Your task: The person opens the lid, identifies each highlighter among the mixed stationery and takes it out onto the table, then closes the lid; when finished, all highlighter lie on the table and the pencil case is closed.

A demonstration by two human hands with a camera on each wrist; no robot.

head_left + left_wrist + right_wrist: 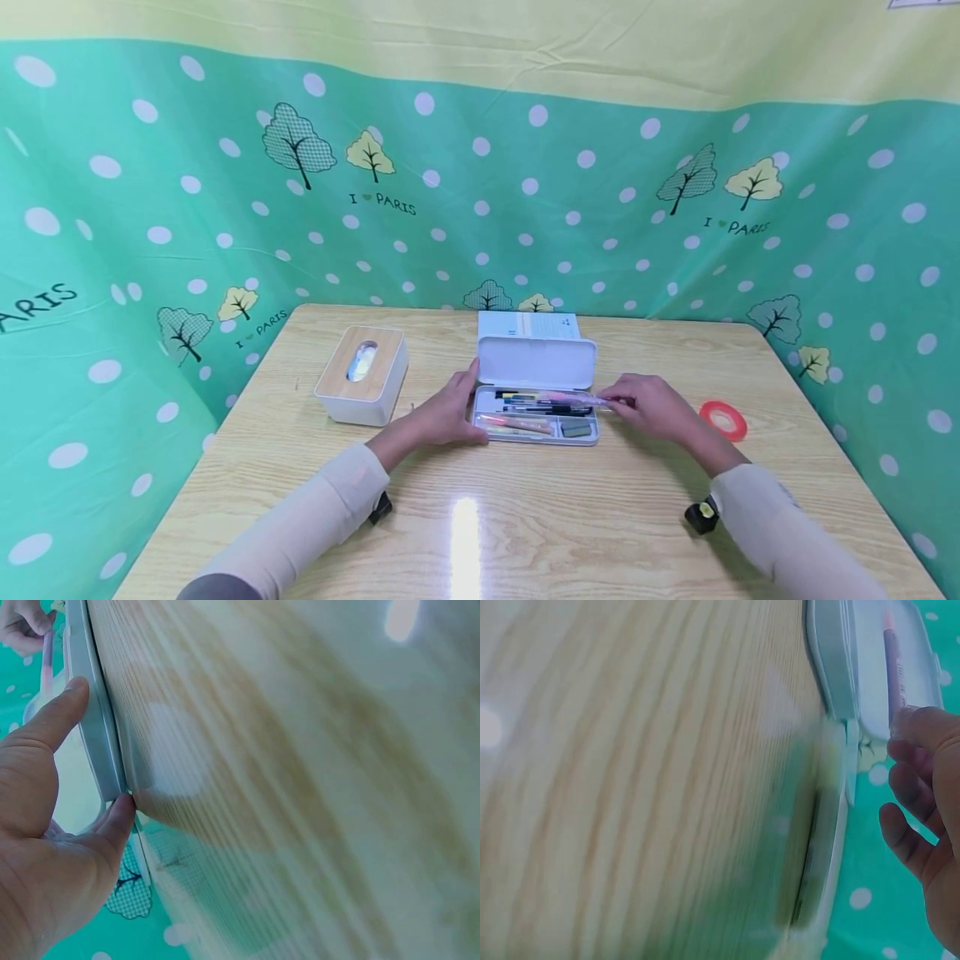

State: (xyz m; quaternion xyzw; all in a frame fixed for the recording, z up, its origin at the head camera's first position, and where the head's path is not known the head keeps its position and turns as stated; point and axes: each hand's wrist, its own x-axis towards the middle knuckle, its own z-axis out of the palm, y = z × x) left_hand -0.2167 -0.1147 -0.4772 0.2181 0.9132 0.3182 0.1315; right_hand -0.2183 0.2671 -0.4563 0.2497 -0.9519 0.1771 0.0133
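Observation:
An open white pencil case [537, 386] lies on the table with its lid tilted up at the back. Several pens [551, 410] fill its long compartment. In the front are orange-pink pens [517, 423] and a dark grey block [576, 429], perhaps an eraser. My left hand [452, 411] grips the case's left end, thumb at the front and fingers towards the back. Between thumb and fingers my right hand [651, 406] pinches one end of a purple pen [894, 671] with a pink tip. That pen points left over the case, apart from the lid in the right wrist view.
A white tissue box [362, 375] with a wooden top stands on the left. On the right lies a red tape roll [723, 421]. Behind the lid is a light blue and white printed box [528, 324]. A green dotted curtain [450, 183] hangs along the table's back edge.

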